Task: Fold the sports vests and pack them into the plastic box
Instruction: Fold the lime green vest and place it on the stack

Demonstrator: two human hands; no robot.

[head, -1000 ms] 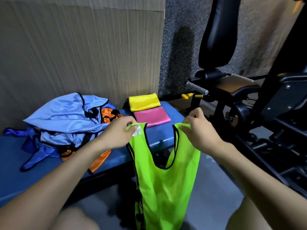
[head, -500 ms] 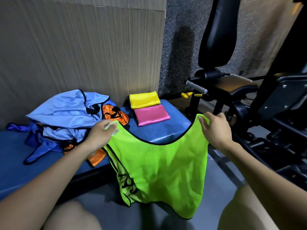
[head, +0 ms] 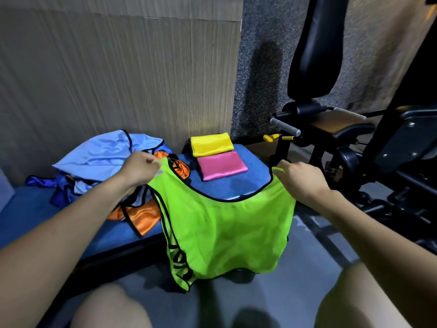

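Spreading the green vest (head: 227,223) wide, my left hand (head: 139,169) and right hand (head: 300,178) each pinch a shoulder strap; a second ago they were close together. It now hangs flat over the blue surface's (head: 35,214) near edge, ready for folding.

Both forearms reach forward, bare, spread wide apart. Left hand (head: 139,168) has its fingers curled, pinching one top corner of a green vest (head: 224,230). Right hand (head: 300,179) is knuckles-up, fingers curled round the other corner. Bare knees show at the bottom edge.
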